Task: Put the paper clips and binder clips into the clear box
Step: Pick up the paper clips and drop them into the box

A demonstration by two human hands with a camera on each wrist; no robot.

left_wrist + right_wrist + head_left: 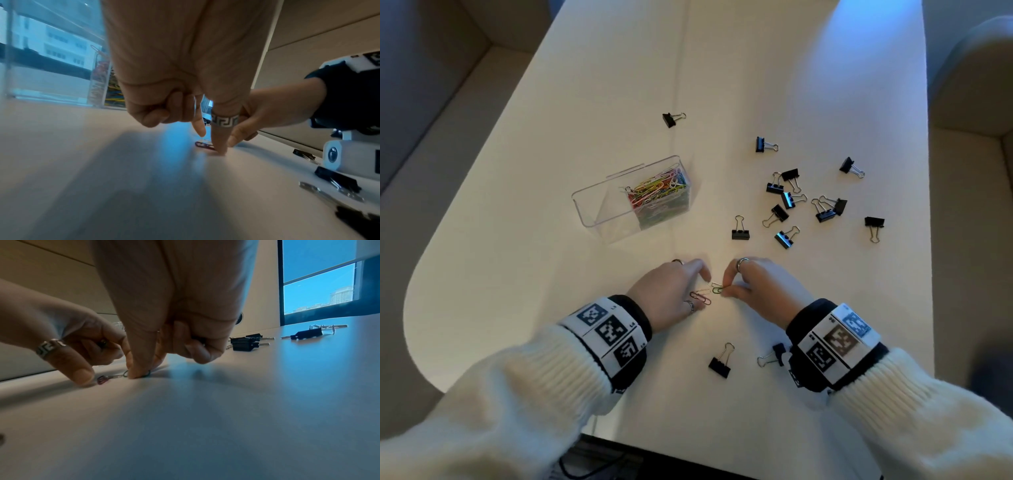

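Observation:
The clear box [599,205] stands left of centre; its right compartment holds several coloured paper clips [657,192]. A few loose paper clips lie between my hands near the front. My left hand [702,292] has its thumb pressed on the end of a pink paper clip [701,297] [203,144], with the forefinger just above it and the other fingers curled. My right hand [723,290] pinches a green paper clip [717,290] [147,374] against the table with thumb and forefinger. Several black binder clips [779,214] lie scattered to the right.
Two binder clips [720,363] lie beside my right wrist, and one [671,119] lies far beyond the box. The white table [619,85] has a rounded left corner and a near edge just under my forearms. Beige seating surrounds it.

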